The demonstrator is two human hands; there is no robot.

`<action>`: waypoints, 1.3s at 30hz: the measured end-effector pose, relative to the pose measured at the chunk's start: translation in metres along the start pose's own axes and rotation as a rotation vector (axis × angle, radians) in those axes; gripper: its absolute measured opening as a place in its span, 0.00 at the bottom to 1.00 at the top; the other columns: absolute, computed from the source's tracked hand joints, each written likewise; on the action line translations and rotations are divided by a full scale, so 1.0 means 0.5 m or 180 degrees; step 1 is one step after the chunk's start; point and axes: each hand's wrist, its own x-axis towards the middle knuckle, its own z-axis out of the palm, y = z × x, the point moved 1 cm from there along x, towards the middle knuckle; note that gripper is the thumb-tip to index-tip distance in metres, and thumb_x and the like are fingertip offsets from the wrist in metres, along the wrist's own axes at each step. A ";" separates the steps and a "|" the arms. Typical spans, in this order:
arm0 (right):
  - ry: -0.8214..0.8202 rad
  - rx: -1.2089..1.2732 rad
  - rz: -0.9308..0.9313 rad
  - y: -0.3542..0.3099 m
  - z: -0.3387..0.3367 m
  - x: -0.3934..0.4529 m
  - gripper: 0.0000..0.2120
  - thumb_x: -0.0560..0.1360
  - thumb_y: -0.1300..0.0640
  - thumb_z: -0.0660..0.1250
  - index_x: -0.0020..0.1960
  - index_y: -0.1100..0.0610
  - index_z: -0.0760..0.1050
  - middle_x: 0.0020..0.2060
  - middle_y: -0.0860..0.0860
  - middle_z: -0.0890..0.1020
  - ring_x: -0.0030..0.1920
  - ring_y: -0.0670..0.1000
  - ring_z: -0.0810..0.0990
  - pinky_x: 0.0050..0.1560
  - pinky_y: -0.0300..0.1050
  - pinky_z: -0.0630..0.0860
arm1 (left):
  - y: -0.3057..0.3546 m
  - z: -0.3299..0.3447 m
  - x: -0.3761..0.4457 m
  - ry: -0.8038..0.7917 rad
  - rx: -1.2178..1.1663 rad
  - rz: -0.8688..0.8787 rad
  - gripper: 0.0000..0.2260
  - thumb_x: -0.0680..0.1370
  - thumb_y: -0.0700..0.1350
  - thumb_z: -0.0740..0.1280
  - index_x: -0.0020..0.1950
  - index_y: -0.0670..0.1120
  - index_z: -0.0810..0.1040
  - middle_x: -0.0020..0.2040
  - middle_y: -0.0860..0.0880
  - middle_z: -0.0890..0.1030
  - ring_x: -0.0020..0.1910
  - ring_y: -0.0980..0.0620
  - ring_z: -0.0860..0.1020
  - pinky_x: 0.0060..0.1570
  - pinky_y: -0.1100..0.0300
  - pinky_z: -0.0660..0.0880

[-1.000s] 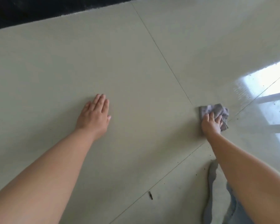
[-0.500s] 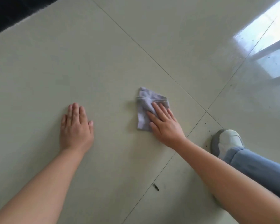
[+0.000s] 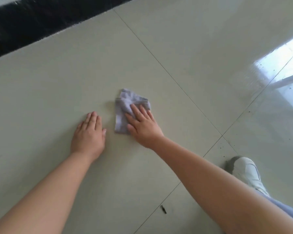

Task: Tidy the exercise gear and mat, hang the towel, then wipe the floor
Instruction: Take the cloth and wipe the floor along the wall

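A small grey cloth (image 3: 123,107) lies crumpled on the pale tiled floor (image 3: 193,56) in the middle of the view. My right hand (image 3: 142,125) presses flat on the cloth's near right part, fingers straight and spread. My left hand (image 3: 89,134) rests flat on the bare tile just left of the cloth, fingers together, holding nothing. A narrow gap separates my left thumb from the cloth's edge.
A black strip (image 3: 41,22) borders the floor at the top left. My white shoe (image 3: 245,171) and blue trouser leg are at the lower right. A small dark scrap (image 3: 163,209) and scattered specks lie near the tile joints. Window glare brightens the right.
My right hand has slid the cloth from the far right leftward, close to my left hand. The view has shifted, bringing the black strip back into sight.
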 end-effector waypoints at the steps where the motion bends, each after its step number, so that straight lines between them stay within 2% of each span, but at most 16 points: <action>1: -0.0147 -0.0186 -0.0304 -0.014 0.015 -0.022 0.23 0.81 0.49 0.49 0.76 0.50 0.53 0.77 0.50 0.46 0.77 0.54 0.43 0.75 0.47 0.38 | -0.002 -0.004 -0.001 -0.0010 -0.0025 0.0003 0.22 0.70 0.41 0.60 0.56 0.26 0.77 0.58 0.27 0.77 0.57 0.29 0.77 0.53 0.37 0.74; 4: -0.0753 -0.0649 -0.1089 0.053 0.008 -0.087 0.26 0.78 0.47 0.46 0.75 0.51 0.56 0.77 0.52 0.51 0.77 0.57 0.48 0.73 0.47 0.36 | -0.001 -0.016 -0.005 0.0181 -0.0129 -0.0068 0.19 0.75 0.39 0.60 0.61 0.28 0.74 0.64 0.29 0.73 0.65 0.32 0.72 0.63 0.42 0.70; 6: -0.1146 -0.1179 -0.1297 0.136 -0.028 -0.117 0.28 0.76 0.45 0.44 0.72 0.52 0.63 0.74 0.54 0.61 0.74 0.60 0.60 0.73 0.55 0.48 | 0.008 -0.030 0.000 0.0159 -0.0064 -0.0132 0.19 0.80 0.39 0.59 0.68 0.31 0.69 0.71 0.33 0.67 0.72 0.38 0.66 0.70 0.49 0.63; 7: -0.1186 -0.1508 -0.1188 0.182 -0.054 -0.121 0.30 0.77 0.41 0.40 0.72 0.52 0.63 0.74 0.55 0.63 0.73 0.60 0.63 0.72 0.57 0.55 | 0.015 -0.042 0.003 0.0039 0.0065 -0.0171 0.19 0.81 0.42 0.57 0.70 0.34 0.67 0.73 0.36 0.65 0.73 0.41 0.63 0.71 0.52 0.61; 9: -0.1221 -0.1860 -0.0666 0.262 -0.119 -0.116 0.40 0.71 0.36 0.28 0.76 0.51 0.51 0.77 0.53 0.51 0.76 0.57 0.53 0.75 0.50 0.52 | 0.030 -0.075 0.014 -0.0128 0.0402 -0.0266 0.19 0.82 0.46 0.54 0.70 0.38 0.66 0.73 0.40 0.65 0.73 0.45 0.63 0.70 0.56 0.61; 10: -0.1368 -0.1926 -0.0228 0.291 -0.149 -0.107 0.37 0.71 0.36 0.29 0.77 0.51 0.45 0.77 0.52 0.46 0.77 0.55 0.48 0.76 0.48 0.50 | 0.038 -0.092 0.022 -0.0176 0.0543 -0.0270 0.19 0.82 0.47 0.52 0.71 0.39 0.65 0.73 0.42 0.65 0.74 0.47 0.62 0.70 0.57 0.61; 12: -0.1472 -0.1817 0.0298 0.318 -0.198 -0.068 0.27 0.80 0.44 0.41 0.77 0.52 0.43 0.77 0.52 0.43 0.77 0.53 0.44 0.75 0.49 0.49 | 0.056 -0.125 0.040 -0.0337 0.0697 -0.0243 0.21 0.83 0.47 0.51 0.74 0.40 0.60 0.76 0.43 0.59 0.76 0.48 0.56 0.73 0.56 0.57; 15: -0.1258 -0.1232 0.0540 0.325 -0.214 -0.002 0.26 0.82 0.49 0.48 0.77 0.55 0.45 0.77 0.55 0.44 0.77 0.53 0.42 0.77 0.50 0.47 | 0.091 -0.155 0.066 -0.0362 0.0591 -0.0392 0.23 0.83 0.47 0.51 0.76 0.40 0.55 0.78 0.44 0.53 0.78 0.48 0.51 0.74 0.54 0.54; 19: -0.0324 -0.0051 0.1143 0.336 -0.208 0.081 0.27 0.81 0.48 0.48 0.77 0.54 0.46 0.77 0.56 0.43 0.77 0.55 0.41 0.75 0.50 0.42 | 0.134 -0.137 0.080 -0.0582 0.0222 -0.0843 0.25 0.83 0.48 0.50 0.77 0.39 0.50 0.78 0.43 0.49 0.78 0.47 0.48 0.75 0.55 0.52; 22: 0.0215 0.0350 0.1404 0.321 -0.249 0.202 0.26 0.81 0.49 0.47 0.77 0.54 0.47 0.77 0.55 0.43 0.77 0.55 0.41 0.75 0.52 0.40 | 0.133 -0.093 0.079 -0.0722 -0.0016 -0.1210 0.27 0.83 0.50 0.51 0.77 0.40 0.47 0.78 0.43 0.46 0.78 0.47 0.46 0.75 0.55 0.51; 27: 0.0050 0.0013 0.0362 0.155 -0.243 0.385 0.24 0.82 0.49 0.46 0.76 0.52 0.49 0.77 0.54 0.44 0.77 0.55 0.42 0.75 0.52 0.40 | 0.133 -0.059 0.074 -0.0747 -0.0275 -0.1468 0.30 0.81 0.50 0.56 0.77 0.37 0.48 0.78 0.39 0.45 0.78 0.43 0.47 0.75 0.53 0.51; 30: -0.0222 -0.0182 -0.0680 0.072 -0.174 0.324 0.24 0.81 0.48 0.47 0.76 0.50 0.50 0.77 0.51 0.45 0.77 0.53 0.42 0.75 0.49 0.39 | 0.135 -0.061 0.078 -0.0653 -0.0203 -0.1438 0.31 0.80 0.49 0.60 0.76 0.35 0.52 0.77 0.37 0.49 0.77 0.41 0.52 0.73 0.52 0.57; 33: -0.0432 -0.0468 -0.1254 0.150 -0.147 0.203 0.31 0.76 0.38 0.37 0.76 0.48 0.52 0.77 0.50 0.48 0.77 0.51 0.43 0.73 0.44 0.36 | 0.140 -0.078 0.083 -0.0635 -0.0152 -0.1404 0.31 0.78 0.47 0.64 0.74 0.33 0.56 0.76 0.34 0.54 0.76 0.38 0.56 0.72 0.50 0.60; 35: -0.0365 -0.0483 -0.0907 0.262 -0.183 0.184 0.38 0.72 0.34 0.32 0.75 0.50 0.53 0.77 0.52 0.50 0.76 0.50 0.43 0.73 0.43 0.37 | 0.140 -0.098 0.090 -0.0952 0.0003 -0.1492 0.29 0.81 0.52 0.56 0.76 0.37 0.53 0.78 0.39 0.52 0.77 0.44 0.53 0.74 0.54 0.54; 38: 0.0031 -0.0393 0.0205 0.423 -0.286 0.244 0.28 0.80 0.44 0.44 0.76 0.56 0.53 0.77 0.58 0.50 0.77 0.56 0.47 0.76 0.48 0.44 | 0.134 -0.136 0.133 -0.0704 0.0504 -0.1284 0.25 0.82 0.53 0.51 0.74 0.39 0.60 0.75 0.41 0.61 0.75 0.47 0.60 0.74 0.56 0.54; 39: 0.0154 -0.0315 0.0452 0.458 -0.317 0.271 0.25 0.81 0.50 0.48 0.76 0.58 0.53 0.76 0.59 0.50 0.77 0.58 0.47 0.76 0.50 0.46 | 0.135 -0.144 0.153 -0.0584 0.0497 -0.1204 0.25 0.82 0.52 0.51 0.75 0.39 0.58 0.76 0.41 0.60 0.75 0.47 0.59 0.74 0.56 0.53</action>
